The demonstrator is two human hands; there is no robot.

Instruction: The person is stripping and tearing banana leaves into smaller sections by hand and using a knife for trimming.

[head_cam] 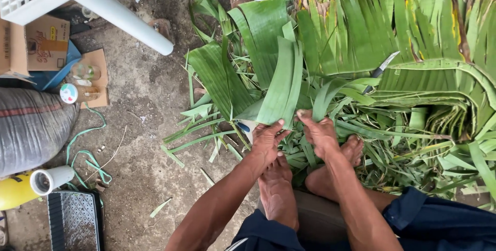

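Observation:
A folded strip of green banana leaf (281, 83) lies in front of me on a heap of leaves. My left hand (267, 141) pinches its near left edge. My right hand (319, 132) grips the near right edge, fingers curled on the leaf. My bare feet (279, 191) rest on the ground just below the hands. A knife (381, 67) with a dark handle lies on the big torn leaves (413, 29) to the right, apart from both hands.
Leaf scraps (201, 137) litter the dirt floor. A white plastic table's legs (126, 21) stand at upper left, with cardboard boxes (44, 42), jars (77, 93), a grey sack (31, 127), a yellow container (18, 191) and a black crate (75, 222) along the left.

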